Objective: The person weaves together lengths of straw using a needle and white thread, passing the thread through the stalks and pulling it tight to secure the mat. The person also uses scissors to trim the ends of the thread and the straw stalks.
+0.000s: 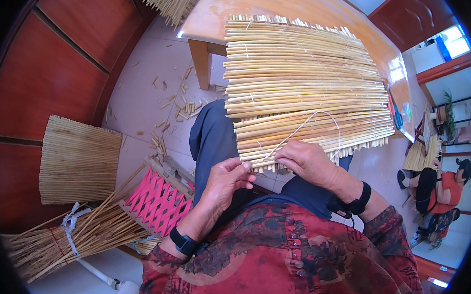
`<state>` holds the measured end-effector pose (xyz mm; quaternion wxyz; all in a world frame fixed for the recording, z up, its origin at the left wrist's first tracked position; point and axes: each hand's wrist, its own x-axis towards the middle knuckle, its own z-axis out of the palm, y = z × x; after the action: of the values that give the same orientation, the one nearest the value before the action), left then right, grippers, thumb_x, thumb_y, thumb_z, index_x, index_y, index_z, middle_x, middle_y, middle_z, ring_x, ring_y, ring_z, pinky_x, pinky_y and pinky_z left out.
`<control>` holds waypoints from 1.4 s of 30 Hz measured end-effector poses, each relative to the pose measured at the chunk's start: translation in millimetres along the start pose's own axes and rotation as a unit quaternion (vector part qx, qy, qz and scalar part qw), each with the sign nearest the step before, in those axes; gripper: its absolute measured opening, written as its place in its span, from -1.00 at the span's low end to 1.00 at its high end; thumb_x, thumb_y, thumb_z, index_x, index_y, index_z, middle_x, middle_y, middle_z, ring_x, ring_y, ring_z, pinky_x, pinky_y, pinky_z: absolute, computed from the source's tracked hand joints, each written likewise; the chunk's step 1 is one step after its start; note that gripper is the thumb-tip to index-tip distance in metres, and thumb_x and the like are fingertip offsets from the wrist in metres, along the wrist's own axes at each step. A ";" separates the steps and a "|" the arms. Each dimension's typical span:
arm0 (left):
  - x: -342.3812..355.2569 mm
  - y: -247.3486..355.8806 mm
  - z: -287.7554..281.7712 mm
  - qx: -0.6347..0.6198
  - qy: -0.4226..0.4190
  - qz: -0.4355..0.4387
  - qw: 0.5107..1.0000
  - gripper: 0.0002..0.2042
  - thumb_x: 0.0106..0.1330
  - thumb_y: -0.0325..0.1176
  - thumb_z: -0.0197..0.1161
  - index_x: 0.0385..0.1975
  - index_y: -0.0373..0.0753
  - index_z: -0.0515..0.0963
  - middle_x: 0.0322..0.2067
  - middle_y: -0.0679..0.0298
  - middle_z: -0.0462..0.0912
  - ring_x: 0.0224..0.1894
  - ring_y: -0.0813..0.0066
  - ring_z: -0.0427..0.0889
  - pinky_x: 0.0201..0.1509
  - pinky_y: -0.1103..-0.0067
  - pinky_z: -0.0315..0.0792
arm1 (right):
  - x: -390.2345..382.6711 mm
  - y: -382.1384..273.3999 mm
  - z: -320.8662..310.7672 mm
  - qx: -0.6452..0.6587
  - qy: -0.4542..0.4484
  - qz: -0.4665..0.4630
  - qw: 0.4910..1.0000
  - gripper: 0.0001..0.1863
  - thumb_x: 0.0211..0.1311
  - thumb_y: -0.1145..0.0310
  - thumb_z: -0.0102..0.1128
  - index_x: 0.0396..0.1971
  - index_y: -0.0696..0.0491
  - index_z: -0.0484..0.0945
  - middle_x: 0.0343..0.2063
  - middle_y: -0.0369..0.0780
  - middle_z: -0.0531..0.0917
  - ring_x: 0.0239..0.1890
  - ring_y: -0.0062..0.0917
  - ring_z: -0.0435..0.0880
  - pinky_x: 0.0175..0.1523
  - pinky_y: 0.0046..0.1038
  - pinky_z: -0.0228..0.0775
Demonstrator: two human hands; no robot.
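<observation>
A mat of pale straw-coloured stalks (300,62), bound side by side with thin white stitches, lies partly on the table and hangs over my lap. My left hand (229,181) pinches the mat's near left corner between thumb and forefinger, its other fingers curled below. Close beside it, my right hand (305,161) is closed at the near edge, fingertips turned down. A thin white string (313,116) leaves the mat left of my right hand, loops up over the stalks and drops behind that hand. The string's end is hidden.
Blue-handled scissors (397,113) lie at the right edge of the wooden table (211,11). Another stalk mat (77,159) leans on red cabinets. Left of my knees are a pink-laced stool (158,200) and a stalk bundle (52,244). Cut bits litter the floor. People (443,191) sit at right.
</observation>
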<state>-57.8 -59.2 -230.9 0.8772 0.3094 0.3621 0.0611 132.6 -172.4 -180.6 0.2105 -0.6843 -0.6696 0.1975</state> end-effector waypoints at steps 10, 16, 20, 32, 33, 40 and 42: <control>11.7 -0.2 -1.7 0.024 -0.062 0.005 0.998 -0.86 0.21 -0.42 0.14 -0.32 -0.34 0.45 -0.45 0.26 0.54 -0.46 0.49 0.60 -0.46 0.68 0.45 | -0.8 0.9 2.8 -0.007 0.000 0.014 1.000 -0.90 0.05 0.33 0.12 -0.41 -0.02 0.50 -0.50 -0.26 0.52 -0.41 -0.37 0.54 -0.37 -0.42 0.39; 11.8 -3.2 1.1 0.029 -0.065 0.031 0.997 -0.83 0.21 -0.42 0.14 -0.27 -0.37 0.44 -0.41 0.24 0.55 -0.45 0.48 0.60 -0.45 0.68 0.46 | -0.3 -0.9 2.8 -0.012 -0.008 0.027 1.000 -0.90 0.05 0.33 0.13 -0.41 -0.02 0.50 -0.50 -0.26 0.53 -0.39 -0.38 0.54 -0.36 -0.41 0.39; 14.8 -8.4 0.6 0.056 -0.059 0.058 0.995 -0.82 0.22 -0.42 0.12 -0.26 -0.38 0.42 -0.40 0.23 0.55 -0.46 0.48 0.60 -0.46 0.68 0.47 | 1.2 1.8 2.9 -0.032 -0.022 -0.020 0.999 -0.89 0.05 0.35 0.11 -0.38 -0.02 0.50 -0.50 -0.27 0.54 -0.35 -0.38 0.54 -0.35 -0.41 0.40; 16.2 -11.3 -1.2 0.061 -0.064 0.080 0.993 -0.82 0.23 -0.41 0.11 -0.28 -0.40 0.41 -0.44 0.23 0.51 -0.50 0.47 0.60 -0.48 0.67 0.47 | 3.5 -15.8 -9.5 -0.088 -0.073 -0.011 0.993 -0.85 0.03 0.38 0.08 -0.34 -0.04 0.51 -0.61 -0.25 0.48 -0.43 -0.37 0.52 -0.44 -0.37 0.38; 16.8 -12.0 -1.7 0.061 -0.067 0.084 0.992 -0.82 0.23 -0.41 0.11 -0.27 -0.40 0.41 -0.44 0.23 0.51 -0.50 0.47 0.60 -0.48 0.67 0.47 | 4.0 -16.2 -10.0 -0.088 -0.075 -0.011 0.993 -0.85 0.03 0.38 0.08 -0.34 -0.04 0.51 -0.61 -0.25 0.48 -0.43 -0.37 0.52 -0.44 -0.37 0.38; 14.0 -9.3 0.8 0.059 -0.060 0.088 0.993 -0.82 0.24 -0.40 0.11 -0.28 -0.40 0.42 -0.44 0.23 0.52 -0.50 0.48 0.60 -0.49 0.68 0.47 | 8.0 -16.2 -14.0 -0.093 -0.089 -0.015 0.992 -0.84 0.02 0.40 0.07 -0.33 -0.04 0.51 -0.61 -0.24 0.48 -0.43 -0.35 0.52 -0.41 -0.35 0.38; 13.0 -8.4 1.6 0.063 -0.057 0.087 0.993 -0.82 0.24 -0.40 0.11 -0.28 -0.39 0.42 -0.45 0.24 0.52 -0.51 0.49 0.60 -0.49 0.68 0.46 | 8.8 -15.8 -13.6 -0.097 -0.093 -0.016 0.991 -0.84 0.02 0.40 0.07 -0.34 -0.03 0.52 -0.61 -0.24 0.48 -0.43 -0.35 0.52 -0.41 -0.35 0.39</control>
<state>-48.3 -62.5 -242.7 0.8665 0.3972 0.2866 0.0965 127.1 -163.7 -160.4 0.0835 -0.6697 -0.7127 0.1910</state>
